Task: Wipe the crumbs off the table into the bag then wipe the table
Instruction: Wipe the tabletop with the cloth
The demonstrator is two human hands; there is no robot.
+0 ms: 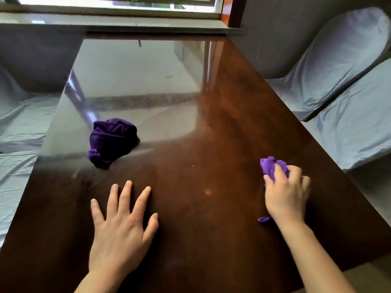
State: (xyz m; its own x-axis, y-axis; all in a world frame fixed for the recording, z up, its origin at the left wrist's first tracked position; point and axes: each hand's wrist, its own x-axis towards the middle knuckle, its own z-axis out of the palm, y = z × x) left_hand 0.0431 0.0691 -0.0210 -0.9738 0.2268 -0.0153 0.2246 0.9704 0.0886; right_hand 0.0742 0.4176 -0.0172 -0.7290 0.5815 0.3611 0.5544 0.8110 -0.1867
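A glossy dark brown table (201, 127) fills the view. My right hand (285, 193) presses a bunched bright purple cloth (273, 167) onto the table near its right edge; a corner of the cloth pokes out under my wrist. My left hand (122, 225) lies flat on the table with fingers spread and nothing in it. A crumpled dark purple cloth (112, 141) sits on the table beyond my left hand, apart from it. A tiny pale speck (193, 166) shows between the hands. No bag is in view.
Chairs draped in pale grey-blue covers (338, 66) stand along the right side, and similar covered seats (19, 123) line the left. A window sill (118, 20) runs behind the table's far edge. Bright window glare reflects off the far half of the tabletop.
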